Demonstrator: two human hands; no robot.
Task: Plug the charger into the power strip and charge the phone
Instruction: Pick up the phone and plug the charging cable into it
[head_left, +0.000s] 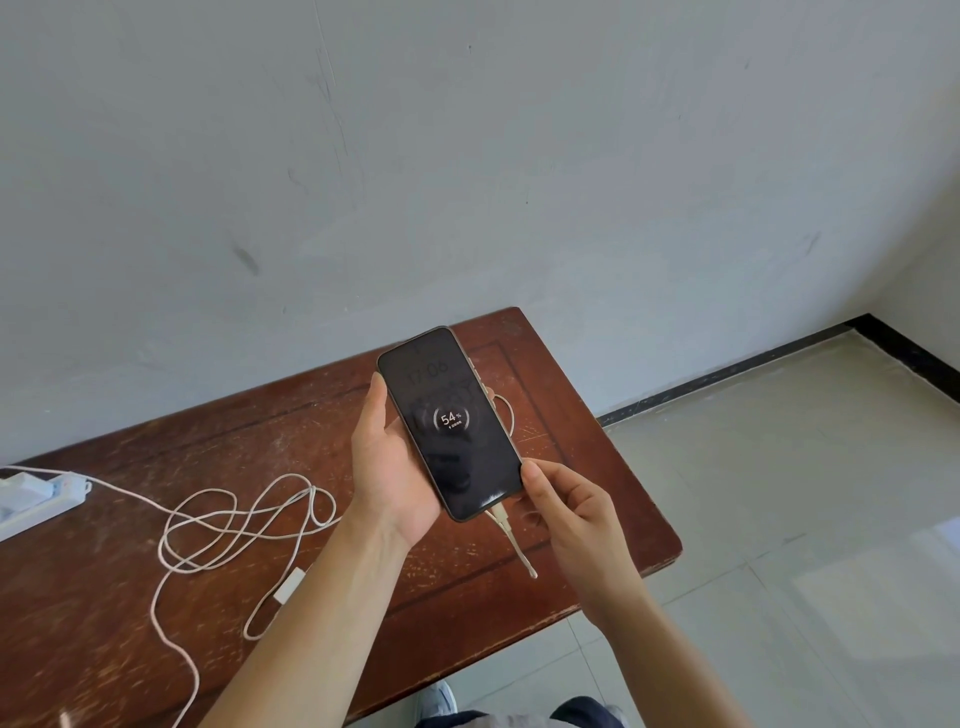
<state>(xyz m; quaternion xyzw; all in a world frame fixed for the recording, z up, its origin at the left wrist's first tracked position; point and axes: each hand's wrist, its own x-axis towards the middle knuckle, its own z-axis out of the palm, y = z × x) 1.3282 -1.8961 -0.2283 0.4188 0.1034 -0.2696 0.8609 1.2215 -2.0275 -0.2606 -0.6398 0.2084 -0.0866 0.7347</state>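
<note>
Phone (451, 423) is showing a charging ring, cable (501, 518) plugged in; left hand (387, 467) is clamping it, right hand (563, 512) pinching its corner

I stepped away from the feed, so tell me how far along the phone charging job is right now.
Mostly done. A white block sits in the power strip at the table's left edge, and a cable connector is in the phone, whose screen shows 54% inside a charging ring. In hand: the left hand holds the phone, and the right hand touches its lower corner. Left: probably just setting the phone down.
</note>
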